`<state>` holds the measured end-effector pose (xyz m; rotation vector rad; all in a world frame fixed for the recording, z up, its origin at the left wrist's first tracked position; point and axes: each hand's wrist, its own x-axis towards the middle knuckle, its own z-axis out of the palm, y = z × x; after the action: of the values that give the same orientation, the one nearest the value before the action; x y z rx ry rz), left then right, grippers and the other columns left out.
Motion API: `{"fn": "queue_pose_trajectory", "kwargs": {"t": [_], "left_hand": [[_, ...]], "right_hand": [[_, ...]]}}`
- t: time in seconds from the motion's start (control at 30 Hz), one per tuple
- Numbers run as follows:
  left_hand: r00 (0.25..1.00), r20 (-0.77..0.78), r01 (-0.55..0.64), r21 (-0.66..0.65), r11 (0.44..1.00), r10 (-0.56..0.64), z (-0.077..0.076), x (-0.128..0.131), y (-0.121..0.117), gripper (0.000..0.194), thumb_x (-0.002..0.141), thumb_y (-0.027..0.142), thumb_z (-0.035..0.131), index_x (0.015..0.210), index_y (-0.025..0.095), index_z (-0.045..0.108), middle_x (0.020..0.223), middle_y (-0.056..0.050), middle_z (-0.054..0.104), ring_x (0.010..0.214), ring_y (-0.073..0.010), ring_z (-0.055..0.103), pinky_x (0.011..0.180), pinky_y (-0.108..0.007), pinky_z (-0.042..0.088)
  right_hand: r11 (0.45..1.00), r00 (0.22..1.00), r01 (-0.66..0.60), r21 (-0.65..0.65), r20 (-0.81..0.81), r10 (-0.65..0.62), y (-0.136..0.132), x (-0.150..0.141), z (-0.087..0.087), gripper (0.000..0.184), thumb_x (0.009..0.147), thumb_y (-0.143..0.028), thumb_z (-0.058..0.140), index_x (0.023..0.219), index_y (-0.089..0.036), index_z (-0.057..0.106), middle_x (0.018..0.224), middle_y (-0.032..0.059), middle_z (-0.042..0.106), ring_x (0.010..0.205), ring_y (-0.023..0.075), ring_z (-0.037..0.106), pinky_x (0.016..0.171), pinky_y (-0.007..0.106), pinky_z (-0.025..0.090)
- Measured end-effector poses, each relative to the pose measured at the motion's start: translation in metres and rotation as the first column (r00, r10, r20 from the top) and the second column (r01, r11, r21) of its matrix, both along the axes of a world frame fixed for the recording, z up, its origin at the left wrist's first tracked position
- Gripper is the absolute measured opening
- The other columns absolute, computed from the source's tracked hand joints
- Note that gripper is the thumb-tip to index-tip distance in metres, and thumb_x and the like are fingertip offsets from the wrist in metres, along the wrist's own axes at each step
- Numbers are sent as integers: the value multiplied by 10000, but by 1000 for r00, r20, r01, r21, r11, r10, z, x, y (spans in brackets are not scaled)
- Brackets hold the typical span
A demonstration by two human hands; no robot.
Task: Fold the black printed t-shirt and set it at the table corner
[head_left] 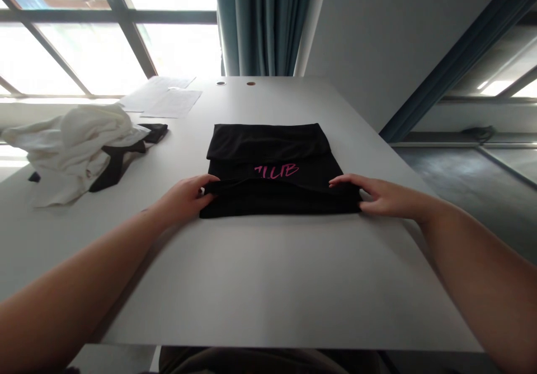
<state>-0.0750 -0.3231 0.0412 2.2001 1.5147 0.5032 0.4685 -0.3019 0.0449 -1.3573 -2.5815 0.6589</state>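
A black garment (pixel 272 145) with pink lettering across its middle lies on the white table in front of me. Its far part is folded over in one band, and the near part forms a second folded band. At the left end of the near fold, my left hand (pixel 187 198) pinches the fabric between thumb and fingers. My right hand (pixel 384 196) grips the opposite end of that fold, with its index finger lying on top of the cloth. Whether the garment is a shirt cannot be made out in its folded state.
A crumpled pile of white cloth (pixel 84 139) with black pieces lies at the left of the white table (pixel 268 284). Sheets of paper (pixel 168 103) rest farther back, near the windows. Two round holes pierce the far end of the tabletop. A blue-green curtain (pixel 264 22) hangs behind.
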Motion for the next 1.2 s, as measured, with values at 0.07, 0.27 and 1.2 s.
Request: {"fn": "queue_pose_trajectory", "kwargs": {"t": [0.07,0.27,1.2], "left_hand": [[997,78,8,3,1000,-8,2,2,-3,444,966,536,653,1251,229,799,1031,-62,799,846,-238,701,792,-334,584],[937,337,129,-90,988,-92,18,-3,-12,422,1009,594,765,1064,175,779,908,-59,739,851,-213,664,743,-264,571],[980,43,-191,-84,978,195,8,-12,11,390,863,595,630,957,221,688,783,-23,653,749,-236,614,714,-319,483]], "right_hand": [[999,999,34,-31,1,-34,-4,-4,5,682,906,-430,644,1568,-287,730,1533,68,752,1324,288,781,1073,413,690],[968,988,143,-207,-23,-151,-12,-19,22,745,975,-825,675,1295,-179,864,1147,124,828,987,219,753,900,317,604],[826,768,559,-70,-332,-548,0,-48,-23,691,844,-732,769,1209,-150,848,846,76,719,714,137,579,666,259,460]]}}
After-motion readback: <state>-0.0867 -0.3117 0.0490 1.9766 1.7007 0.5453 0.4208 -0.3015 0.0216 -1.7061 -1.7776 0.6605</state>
